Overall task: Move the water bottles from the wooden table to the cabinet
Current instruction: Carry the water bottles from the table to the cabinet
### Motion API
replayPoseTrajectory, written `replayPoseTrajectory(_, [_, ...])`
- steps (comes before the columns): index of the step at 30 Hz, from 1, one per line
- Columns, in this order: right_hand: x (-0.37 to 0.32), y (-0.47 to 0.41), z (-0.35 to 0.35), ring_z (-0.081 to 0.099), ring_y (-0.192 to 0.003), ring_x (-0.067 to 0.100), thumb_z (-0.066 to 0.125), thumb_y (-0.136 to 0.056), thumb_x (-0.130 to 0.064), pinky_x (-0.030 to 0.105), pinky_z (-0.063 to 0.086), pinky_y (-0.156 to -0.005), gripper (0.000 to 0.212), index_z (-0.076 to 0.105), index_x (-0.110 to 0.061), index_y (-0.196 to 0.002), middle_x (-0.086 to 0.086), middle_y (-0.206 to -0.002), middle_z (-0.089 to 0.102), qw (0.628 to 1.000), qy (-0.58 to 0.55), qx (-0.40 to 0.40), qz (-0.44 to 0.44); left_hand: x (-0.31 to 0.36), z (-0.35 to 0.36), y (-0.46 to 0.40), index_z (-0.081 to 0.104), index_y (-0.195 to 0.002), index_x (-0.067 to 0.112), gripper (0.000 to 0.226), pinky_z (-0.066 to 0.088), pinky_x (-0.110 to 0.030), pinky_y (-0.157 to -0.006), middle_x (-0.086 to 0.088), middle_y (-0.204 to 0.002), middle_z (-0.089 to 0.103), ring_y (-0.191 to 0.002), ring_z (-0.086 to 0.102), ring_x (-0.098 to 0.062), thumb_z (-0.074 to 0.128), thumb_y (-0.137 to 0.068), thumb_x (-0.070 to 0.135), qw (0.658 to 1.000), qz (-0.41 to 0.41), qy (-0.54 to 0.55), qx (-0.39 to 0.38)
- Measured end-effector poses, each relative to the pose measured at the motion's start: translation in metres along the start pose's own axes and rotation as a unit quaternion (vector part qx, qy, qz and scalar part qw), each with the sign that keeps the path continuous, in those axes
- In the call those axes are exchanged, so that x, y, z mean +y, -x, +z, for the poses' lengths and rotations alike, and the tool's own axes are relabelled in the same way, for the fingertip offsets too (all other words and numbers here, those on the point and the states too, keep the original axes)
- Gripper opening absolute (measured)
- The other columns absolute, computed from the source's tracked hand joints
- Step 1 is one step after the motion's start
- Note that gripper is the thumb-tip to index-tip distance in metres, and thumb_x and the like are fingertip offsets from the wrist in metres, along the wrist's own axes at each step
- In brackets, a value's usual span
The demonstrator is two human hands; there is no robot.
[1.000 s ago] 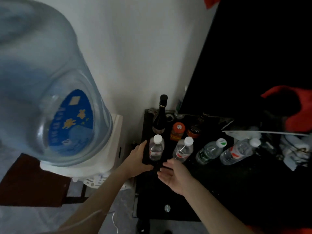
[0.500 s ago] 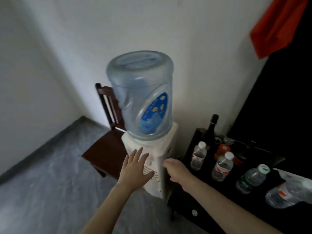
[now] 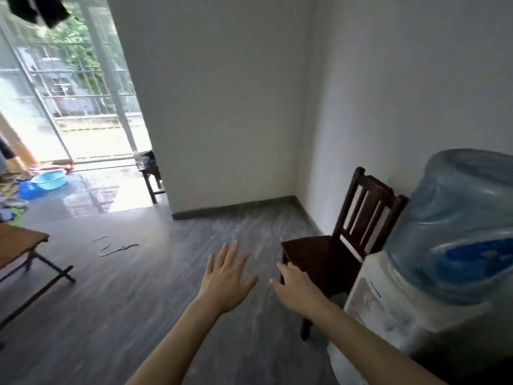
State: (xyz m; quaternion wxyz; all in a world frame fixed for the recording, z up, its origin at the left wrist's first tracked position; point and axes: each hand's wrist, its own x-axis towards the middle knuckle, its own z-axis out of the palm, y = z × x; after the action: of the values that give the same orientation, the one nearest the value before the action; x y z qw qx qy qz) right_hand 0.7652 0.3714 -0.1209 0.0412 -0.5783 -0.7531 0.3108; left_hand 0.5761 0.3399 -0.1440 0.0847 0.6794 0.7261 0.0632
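Left hand (image 3: 226, 283): fingers spread, empty, over grey floor (image 3: 116, 295). Right hand (image 3: 295, 287): loosely curled, empty. Orange-brown wooden desk (image 3: 16, 243): cut off at left. Distant clear water bottle (image 3: 138, 159), possibly, on dark stool (image 3: 151, 179); blurred.

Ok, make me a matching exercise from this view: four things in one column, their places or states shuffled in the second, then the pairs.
Things:
1. left hand
2. dark wooden chair
3. water dispenser
4. light blue basin

Places or states:
A. far left, near the bright doorway
B. right edge of view
C. between wall corner and dispenser
D. open, fingers spread, holding nothing

Pairs: 1-D, 2-C, 3-B, 4-A
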Motion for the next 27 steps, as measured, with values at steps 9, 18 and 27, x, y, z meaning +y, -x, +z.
replayPoseTrajectory(9, [-0.185,-0.017,0.119,0.015,-0.152,0.027,0.042,-0.100,-0.047,0.044,0.017,-0.123,0.067,0.019,-0.021,-0.158,0.010,-0.167,0.014,0.976,0.108,-0.075,-0.173,-0.182,-0.036,0.118,0.010,-0.164,0.027,0.078,-0.010,-0.052,-0.125,-0.002,-0.172,-0.018,-0.158,-0.018,-0.027,0.029,-0.101,0.069,0.975,-0.223,-0.010,0.013])
replayPoseTrajectory(18, [-0.309,0.003,0.202,0.017,-0.151,0.029,0.040,-0.099,-0.045,0.049,0.020,-0.120,0.067,0.018,-0.021,-0.158,0.009,-0.166,0.015,0.911,0.208,-0.121,-0.336,-0.266,-0.061,0.241,0.012,-0.164,0.028,0.077,-0.004,-0.049,-0.127,0.001,-0.174,-0.009,-0.160,-0.010,-0.024,0.037,-0.101,0.066,0.916,-0.389,0.018,0.096])
replayPoseTrajectory(27, [-0.328,-0.020,0.218,0.002,-0.154,0.030,0.034,-0.099,-0.049,0.056,0.010,-0.120,0.068,0.011,-0.026,-0.158,0.007,-0.168,0.002,0.844,0.261,-0.149,-0.445,-0.270,-0.049,0.259,0.002,-0.164,0.031,0.082,-0.009,-0.050,-0.126,0.006,-0.172,-0.015,-0.159,-0.016,-0.018,0.031,-0.099,0.071,0.862,-0.503,0.025,0.063])
